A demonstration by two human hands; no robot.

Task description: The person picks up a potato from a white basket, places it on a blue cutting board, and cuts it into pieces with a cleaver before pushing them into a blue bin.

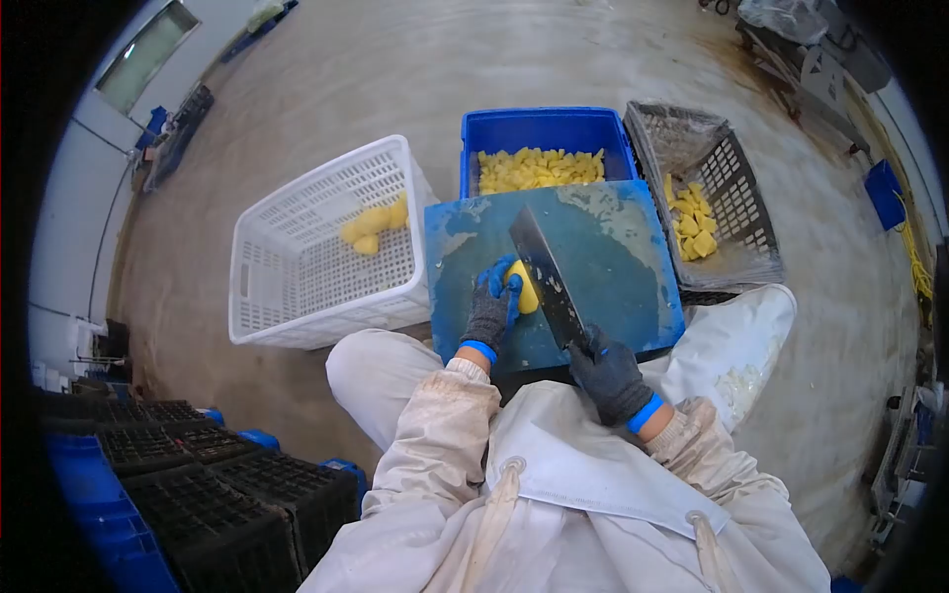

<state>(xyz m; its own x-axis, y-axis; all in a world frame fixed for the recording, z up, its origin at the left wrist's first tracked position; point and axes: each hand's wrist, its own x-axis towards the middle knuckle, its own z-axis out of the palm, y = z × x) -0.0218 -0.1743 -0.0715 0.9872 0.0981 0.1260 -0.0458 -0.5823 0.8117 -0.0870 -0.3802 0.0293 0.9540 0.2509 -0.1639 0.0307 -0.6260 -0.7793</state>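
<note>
A yellow piece point(527, 288) is lying on the blue board point(615, 259), a little left of its middle and toward the person's side. The left hand point(495, 295), wearing a grey glove with blue on the fingers, is curling its fingers around the left side of the piece and holding it down. Just to the right, a broad knife point(550, 278) is slanting over the board, its tip pointing away from the person and to the left; whether the blade is touching the piece, I cannot tell. The right hand point(609, 374), in a dark grey glove, is closing its fingers firmly around the handle near the board's close edge. Pale, wet-looking patches are showing on the board.

Beyond the board, a blue tub point(544, 113) is holding many small yellow chunks point(541, 169). To its right, a black crate point(741, 193) is holding larger cut pieces point(695, 221). On the left, a white basket point(326, 314) is standing beside the board, with a few whole yellow pieces point(376, 225) lying in it. The person is sitting with knees spread around the board, and stacked black crates point(217, 494) are standing at lower left on the floor point(247, 385)
</note>
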